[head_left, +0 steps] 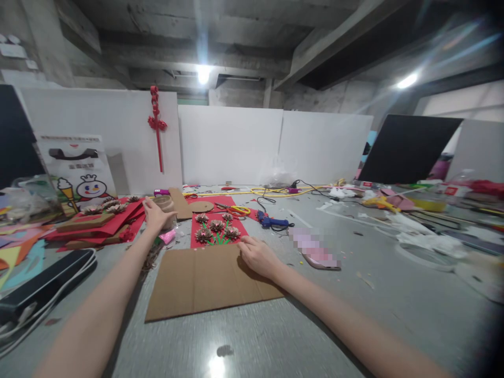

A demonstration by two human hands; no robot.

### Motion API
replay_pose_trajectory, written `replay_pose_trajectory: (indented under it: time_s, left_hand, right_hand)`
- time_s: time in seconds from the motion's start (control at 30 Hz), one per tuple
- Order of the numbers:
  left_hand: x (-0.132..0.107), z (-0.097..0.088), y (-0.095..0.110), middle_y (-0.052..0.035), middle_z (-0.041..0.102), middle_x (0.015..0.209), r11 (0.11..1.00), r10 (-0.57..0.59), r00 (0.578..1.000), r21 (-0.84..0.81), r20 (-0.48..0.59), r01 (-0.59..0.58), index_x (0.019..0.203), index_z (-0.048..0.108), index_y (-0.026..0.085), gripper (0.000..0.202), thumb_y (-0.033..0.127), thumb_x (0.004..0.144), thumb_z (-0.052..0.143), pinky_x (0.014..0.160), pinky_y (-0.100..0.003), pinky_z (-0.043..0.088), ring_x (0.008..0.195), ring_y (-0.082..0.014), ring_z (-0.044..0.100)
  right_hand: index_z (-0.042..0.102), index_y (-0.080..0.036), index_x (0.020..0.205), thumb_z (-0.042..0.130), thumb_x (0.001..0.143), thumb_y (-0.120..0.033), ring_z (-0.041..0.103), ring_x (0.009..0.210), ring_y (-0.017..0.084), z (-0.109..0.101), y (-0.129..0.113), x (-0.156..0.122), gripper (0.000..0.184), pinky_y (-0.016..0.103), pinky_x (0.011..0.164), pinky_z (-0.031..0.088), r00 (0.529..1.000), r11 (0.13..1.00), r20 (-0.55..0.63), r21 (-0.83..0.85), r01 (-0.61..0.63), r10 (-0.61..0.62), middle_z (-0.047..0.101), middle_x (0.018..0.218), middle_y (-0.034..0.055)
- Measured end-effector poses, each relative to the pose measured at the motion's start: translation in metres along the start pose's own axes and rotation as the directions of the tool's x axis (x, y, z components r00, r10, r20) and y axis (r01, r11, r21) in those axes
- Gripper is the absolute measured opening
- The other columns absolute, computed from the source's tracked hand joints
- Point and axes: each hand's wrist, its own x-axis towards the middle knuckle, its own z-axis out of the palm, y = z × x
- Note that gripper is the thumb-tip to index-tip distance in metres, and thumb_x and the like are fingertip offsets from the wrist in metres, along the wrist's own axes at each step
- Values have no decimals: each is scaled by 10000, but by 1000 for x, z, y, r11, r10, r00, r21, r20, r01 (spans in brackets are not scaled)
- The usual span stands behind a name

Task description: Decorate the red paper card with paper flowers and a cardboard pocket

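Note:
A flat brown cardboard sheet (205,281) lies on the grey table in front of me. My right hand (258,255) rests on its far right corner, fingers curled down against the card. Just beyond it lies a red paper sheet (218,231) with several paper flowers on green stems. My left hand (156,215) reaches out to the left of the red sheet and wraps around a small round brown roll (164,202), perhaps tape or a paper cup. A pink object (168,236) lies just under that hand.
A blue glue gun (272,221) and scissors with yellow-red handles (236,210) lie behind the red sheet. Red paper stacks with flowers (106,218) sit at left, a dark box with white cable (43,283) nearer left. A phone (317,252) lies right; clutter fills the far right.

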Motion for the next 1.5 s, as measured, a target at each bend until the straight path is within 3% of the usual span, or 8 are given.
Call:
replay_pose_trajectory:
  time_s: [0.17, 0.27, 0.5, 0.8, 0.9, 1.07, 1.2, 1.5]
  left_hand:
    - [-34, -4, 16, -275, 230, 1346, 906, 291, 945, 359, -147, -223, 1291, 239, 14, 760, 454, 736, 514, 988, -448, 222, 1249, -371, 224]
    - [-61, -4, 22, -248, 434, 1192, 763, 419, 900, 492, 118, -420, 1182, 409, 23, 530, 333, 759, 484, 902, -429, 309, 1127, -352, 391]
    - [-74, -1, 21, -178, 559, 943, 697, 243, 875, 552, 419, -458, 982, 532, 54, 280, 116, 805, 324, 728, -358, 388, 909, -280, 545]
    - [-80, -15, 42, -142, 534, 955, 728, 592, 804, 388, 58, -565, 1059, 482, 84, 282, 110, 816, 341, 798, -337, 391, 893, -235, 500]
    - [-101, -19, 53, -123, 531, 951, 734, 670, 742, 178, -32, -655, 1081, 444, 103, 277, 118, 816, 363, 778, -317, 422, 851, -203, 518]
    - [-147, -26, 63, -91, 539, 939, 639, 769, 639, -15, -25, -769, 1077, 414, 158, 270, 145, 809, 389, 691, -315, 458, 799, -183, 545]
    - [-172, -28, 62, -76, 556, 900, 634, 772, 634, -92, 28, -768, 1046, 415, 170, 267, 161, 779, 424, 665, -298, 467, 773, -176, 558]
    - [-191, -22, 60, -50, 544, 811, 669, 724, 632, -58, 276, -741, 869, 475, 171, 118, 155, 762, 429, 600, -280, 466, 689, -170, 558]
  right_hand:
    - [544, -137, 754, 412, 808, -106, 523, 762, 175, 2, 0, -1, 146, 268, 667, 405, 1000, 1000, 6, -3, -3, 3, 574, 747, 75]
    - [542, -133, 766, 425, 805, -115, 520, 757, 177, 4, 1, -1, 124, 269, 656, 406, 1000, 1000, 6, 7, 2, -2, 568, 743, 71]
    - [537, -133, 748, 426, 806, -105, 513, 746, 173, 3, 1, 0, 129, 269, 652, 398, 1000, 1000, 24, 2, -7, 7, 565, 725, 66]
    - [556, -128, 778, 422, 799, -109, 513, 823, 201, -9, 7, 5, 138, 319, 752, 400, 999, 1000, -39, 27, 1, 1, 591, 769, 84]
    - [558, -128, 833, 407, 805, -124, 502, 880, 213, -28, 9, 17, 154, 346, 792, 395, 972, 970, -145, 182, -159, 186, 597, 819, 104]
    - [498, -165, 909, 392, 844, -262, 529, 846, 165, -51, -25, 35, 157, 317, 752, 426, 834, 558, 31, 730, -395, 550, 577, 911, 78]
    - [422, -180, 972, 462, 804, -364, 548, 725, 133, -47, -64, 32, 253, 270, 623, 435, 831, 106, 349, 896, -432, 434, 556, 882, 50]
    - [480, -164, 715, 505, 704, -171, 442, 612, 98, -24, -71, 22, 28, 243, 588, 345, 810, 10, 453, 871, -491, 373, 488, 649, -25]
